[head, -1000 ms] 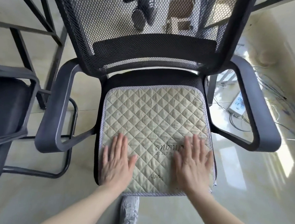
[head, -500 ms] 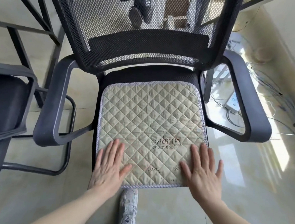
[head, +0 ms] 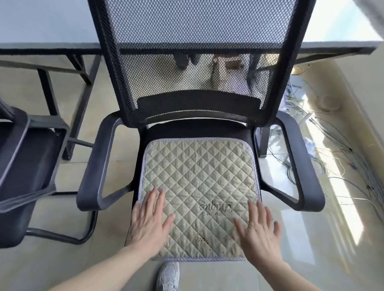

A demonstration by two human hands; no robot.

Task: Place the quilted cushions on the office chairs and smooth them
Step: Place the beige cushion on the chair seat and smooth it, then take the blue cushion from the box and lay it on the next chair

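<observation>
A beige quilted cushion (head: 197,180) with grey piping and dark stitched lettering lies flat on the seat of a black mesh office chair (head: 191,81). My left hand (head: 149,222) rests flat, fingers spread, on the cushion's near left corner. My right hand (head: 257,233) lies flat with fingers spread at the near right corner, partly over the cushion's edge. Neither hand holds anything.
A second black office chair (head: 12,165), its seat bare, stands to the left. A grey-topped desk (head: 35,18) on black legs runs behind both chairs. Loose cables (head: 346,157) trail across the floor at the right. My white shoe (head: 167,281) stands below the seat's front edge.
Both hands slid from the cushion's middle toward its near edge and outer corners. The view has risen and pulled back, so the desk top now shows.
</observation>
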